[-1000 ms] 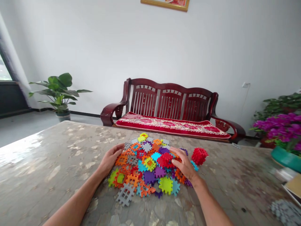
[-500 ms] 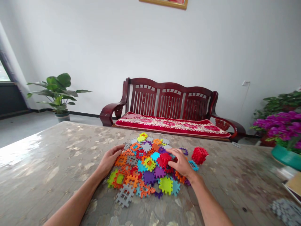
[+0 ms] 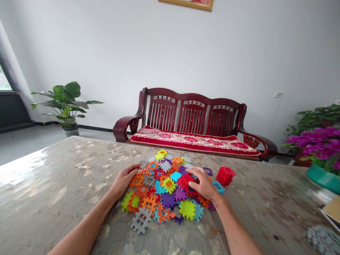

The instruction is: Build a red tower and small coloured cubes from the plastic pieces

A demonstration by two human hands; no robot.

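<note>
My left hand (image 3: 125, 180) rests at the left edge of a heap of flat, notched plastic building tiles. Its fingers are stretched out, with nothing in them, beside the orange tile (image 3: 136, 180). On the right side of the heap lies my right hand (image 3: 203, 183), thumb and fingers apart around the right edge of a red tile (image 3: 184, 182); its fingertips are partly hidden. Several purple, grey, blue and orange tiles lie around it. A lime tile (image 3: 187, 209) and a grey lattice tile (image 3: 141, 220) are at the near edge.
A red cube (image 3: 225, 176) built of such tiles stands right of the heap. Stacked grey pieces (image 3: 322, 239) sit at the table's near right, below a flowerpot (image 3: 322, 179). Beyond the table (image 3: 66, 184) is a wooden bench (image 3: 191, 113).
My right hand has shifted very slightly, its fingers a little looser by the red tile. The left hand and the tiles look unmoved.
</note>
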